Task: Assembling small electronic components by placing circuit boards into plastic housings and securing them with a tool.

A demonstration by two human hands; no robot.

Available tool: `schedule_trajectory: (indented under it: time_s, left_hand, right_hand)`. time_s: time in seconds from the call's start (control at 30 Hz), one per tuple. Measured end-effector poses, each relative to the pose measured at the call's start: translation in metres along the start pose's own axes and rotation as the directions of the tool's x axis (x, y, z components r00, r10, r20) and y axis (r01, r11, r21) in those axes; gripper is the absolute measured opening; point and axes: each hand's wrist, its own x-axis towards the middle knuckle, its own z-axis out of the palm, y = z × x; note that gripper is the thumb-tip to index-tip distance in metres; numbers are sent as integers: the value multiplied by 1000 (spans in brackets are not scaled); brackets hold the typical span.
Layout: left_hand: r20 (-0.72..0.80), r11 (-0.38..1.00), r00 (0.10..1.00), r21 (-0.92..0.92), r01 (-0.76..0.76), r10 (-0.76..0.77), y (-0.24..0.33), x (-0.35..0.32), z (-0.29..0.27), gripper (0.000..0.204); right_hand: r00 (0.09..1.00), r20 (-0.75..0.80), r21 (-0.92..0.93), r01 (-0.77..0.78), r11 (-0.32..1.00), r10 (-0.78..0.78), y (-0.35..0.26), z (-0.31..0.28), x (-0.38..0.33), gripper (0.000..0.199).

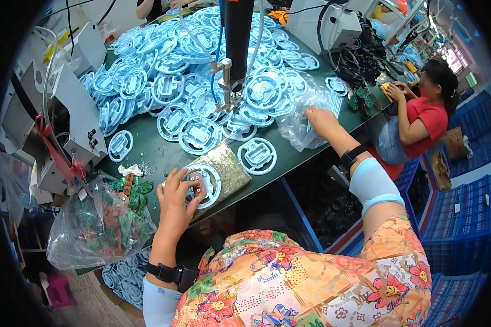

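My left hand bends its fingers and thumb around a small brown circuit board, which lies inside a light-blue plastic ring-shaped part. That ring rests on a flat block wrapped in shiny yellowish film at the bench's near edge. Farther right, my right hand is at a clear plastic bag with slim light-blue strips beside it. Its fingers are curled, and what they pinch is hidden. Another light-blue ring part lies on the bench between my hands.
A large heap of light-blue ring parts covers the far bench. A black vertical tool hangs over the middle. At left, a clear bag of green and brown circuit boards lies beside a grey machine. A co-worker sits at right.
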Motion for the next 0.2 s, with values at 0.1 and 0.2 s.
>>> schedule_trajectory:
  time_s: [0.1,0.2]
  left_hand:
    - [-5,1000,1000,-4,3,-3,2,0,-2,39]
    - [32,1000,999,12,0,-1,3,2,-3,41]
  right_hand:
    - [963,-146,-39,222,974,-225,11,2,-5,13]
    - [920,-135,-57,363,930,-367,18,7,9,14]
